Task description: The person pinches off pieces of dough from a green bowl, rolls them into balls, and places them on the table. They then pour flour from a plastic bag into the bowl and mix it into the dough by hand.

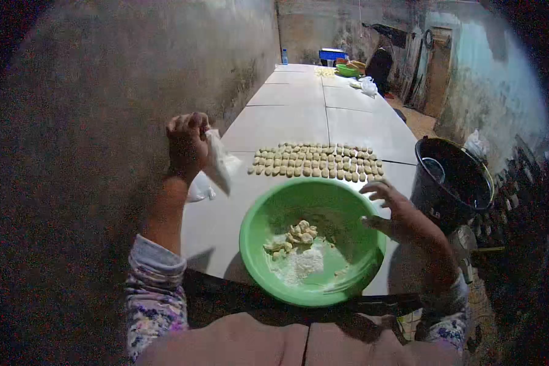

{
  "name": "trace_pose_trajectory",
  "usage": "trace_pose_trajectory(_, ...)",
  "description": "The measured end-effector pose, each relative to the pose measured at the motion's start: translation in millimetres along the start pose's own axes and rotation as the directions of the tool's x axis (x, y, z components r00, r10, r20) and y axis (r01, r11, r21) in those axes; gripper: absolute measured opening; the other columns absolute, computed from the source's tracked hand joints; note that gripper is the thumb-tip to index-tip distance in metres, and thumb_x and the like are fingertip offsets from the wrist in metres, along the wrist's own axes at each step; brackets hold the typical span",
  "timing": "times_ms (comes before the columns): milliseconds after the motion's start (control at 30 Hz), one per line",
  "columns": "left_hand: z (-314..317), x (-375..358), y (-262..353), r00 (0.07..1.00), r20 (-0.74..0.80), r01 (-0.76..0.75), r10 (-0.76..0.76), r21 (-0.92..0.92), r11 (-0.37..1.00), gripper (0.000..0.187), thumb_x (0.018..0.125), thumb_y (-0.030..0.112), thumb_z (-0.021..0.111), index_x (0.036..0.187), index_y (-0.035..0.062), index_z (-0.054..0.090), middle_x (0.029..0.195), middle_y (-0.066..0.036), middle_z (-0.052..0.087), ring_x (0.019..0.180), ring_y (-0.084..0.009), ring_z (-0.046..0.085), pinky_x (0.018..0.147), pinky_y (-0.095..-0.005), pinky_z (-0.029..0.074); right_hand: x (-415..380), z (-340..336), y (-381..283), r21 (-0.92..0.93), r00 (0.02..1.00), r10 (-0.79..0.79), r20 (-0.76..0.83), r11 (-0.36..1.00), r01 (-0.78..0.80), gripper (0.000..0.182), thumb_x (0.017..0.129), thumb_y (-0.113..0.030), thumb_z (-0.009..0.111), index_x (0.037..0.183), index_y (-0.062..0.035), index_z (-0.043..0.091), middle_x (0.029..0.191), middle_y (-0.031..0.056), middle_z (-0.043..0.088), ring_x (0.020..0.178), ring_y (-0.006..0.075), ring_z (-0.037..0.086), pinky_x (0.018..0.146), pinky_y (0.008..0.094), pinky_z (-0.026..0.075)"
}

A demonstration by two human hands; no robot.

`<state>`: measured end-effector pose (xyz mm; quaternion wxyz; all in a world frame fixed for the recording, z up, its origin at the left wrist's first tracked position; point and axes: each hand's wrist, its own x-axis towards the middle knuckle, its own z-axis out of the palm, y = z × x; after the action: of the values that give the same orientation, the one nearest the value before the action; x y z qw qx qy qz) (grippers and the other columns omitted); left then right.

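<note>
My left hand [189, 141] is closed on the top of a plastic bag of white powder [219, 161], held up left of the basin. Below it, another clear plastic bag [200, 188] lies on the table. A green basin [314, 293] sits at the table's near edge. Inside are a heap of pale dough pieces [302, 233] and a patch of white powder [306, 262]. Over the basin's right rim, my right hand [396, 210] is open with its fingers apart, holding nothing. Behind the basin, several rows of small dough balls [314, 163] lie on the table.
The long white-topped table [287, 122] runs along the left wall. A large black bucket [448, 183] stands right of it. At the far end are a green bowl [348, 71], a blue box [332, 55], white plastic bags [367, 86] and a person in dark clothing [381, 64].
</note>
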<state>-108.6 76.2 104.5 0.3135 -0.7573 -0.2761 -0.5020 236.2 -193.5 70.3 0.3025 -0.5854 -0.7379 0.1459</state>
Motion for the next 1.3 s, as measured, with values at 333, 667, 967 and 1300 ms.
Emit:
trace_pose_trajectory(333, 53, -91, -72, 0.966, 0.254, 0.057, -0.041, -0.056, 0.997, 0.011, 0.076, 0.006, 0.053, 0.085, 0.0122, 0.052, 0.086, -0.005, 0.055, 0.094, -0.0270, 0.053, 0.095, -0.0488, 0.029, -26, -27, -1, -0.157, 0.990, -0.122, -0.074, 0.982, 0.109, 0.057, 0.065, -0.003, 0.076, 0.115, -0.0051, 0.049, 0.118, 0.0134, 0.048, 0.104, 0.0266, 0.052, 0.088, 0.0362, 0.046)
trace_pose_trajectory(667, 77, -184, -107, 0.818, 0.413, 0.404, -0.401, 0.083, 0.911, 0.011, 0.079, 0.008, 0.057, 0.090, 0.0117, 0.056, 0.099, -0.007, 0.057, 0.100, -0.0300, 0.052, 0.090, -0.0466, 0.033, -35, -44, -9, -0.285, 0.990, -0.115, -0.079, 0.954, 0.088, 0.052, 0.059, -0.001, 0.074, 0.107, -0.0049, 0.053, 0.110, 0.0141, 0.054, 0.108, 0.0273, 0.051, 0.090, 0.0375, 0.043)
trace_pose_trajectory(967, 128, -278, -172, 0.742, 0.258, 0.609, -0.619, -0.646, 0.460, 0.036, 0.083, 0.008, 0.057, 0.116, 0.0035, 0.044, 0.116, -0.011, 0.049, 0.113, -0.0246, 0.045, 0.101, -0.0375, 0.033, -34, -89, -28, -0.316, 0.909, -0.014, -0.416, 0.940, -0.130, 0.030, 0.070, -0.001, 0.068, 0.098, -0.0040, 0.056, 0.098, 0.0079, 0.059, 0.092, 0.0173, 0.056, 0.080, 0.0285, 0.044)
trace_pose_trajectory(1300, 68, -214, -44, 0.853, -0.070, 0.518, -0.517, 0.002, 0.855, 0.028, 0.088, 0.020, 0.056, 0.108, 0.0007, 0.051, 0.126, -0.021, 0.045, 0.119, -0.0394, 0.039, 0.102, -0.0496, 0.029, 12, -179, 72, -0.499, 0.774, 0.168, -0.611, 0.677, -0.541, 0.023, 0.082, -0.022, 0.066, 0.088, 0.0010, 0.065, 0.084, 0.0165, 0.066, 0.065, 0.0268, 0.062, 0.062, 0.0377, 0.049)
